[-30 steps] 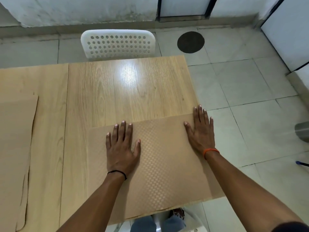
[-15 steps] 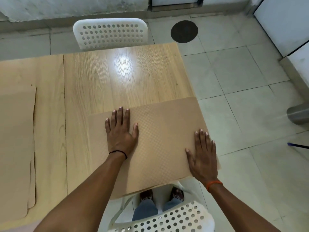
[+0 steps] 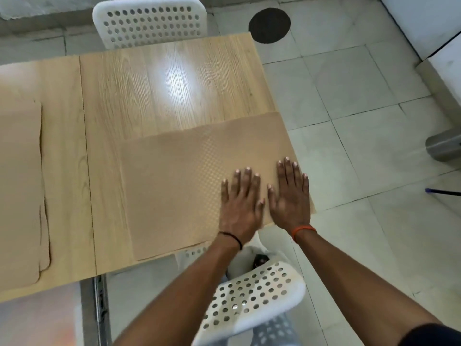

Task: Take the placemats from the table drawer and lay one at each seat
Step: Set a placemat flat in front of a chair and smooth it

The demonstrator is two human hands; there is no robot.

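A tan rectangular woven-texture placemat [image 3: 189,186] lies flat at the near right corner of the light wood-grain table [image 3: 159,91], its long axis running left to right along the near table edge, skewed slightly so its far right corner sits higher toward 1 o'clock and its right end overhangs the table's right edge. Both hands rest flat and open on its right part, palms down, fingers spread and pointing to 12 o'clock, gripping nothing. The left hand [image 3: 240,204], with a thin black wristband, lies just beside the right hand [image 3: 290,196], with an orange wristband, thumbs nearly touching.

Half a second ago the left hand pressed the mat's far left part, well apart from the right hand; it has since slid rightward to join it, while the mat lies much as it did.

At 9 o'clock a stack of tan placemats [image 3: 20,191] sits on the table's left part. A white perforated plastic chair [image 3: 149,21] stands at 12 o'clock beyond the table; another white perforated chair back [image 3: 254,295] is at 6 o'clock below the forearms
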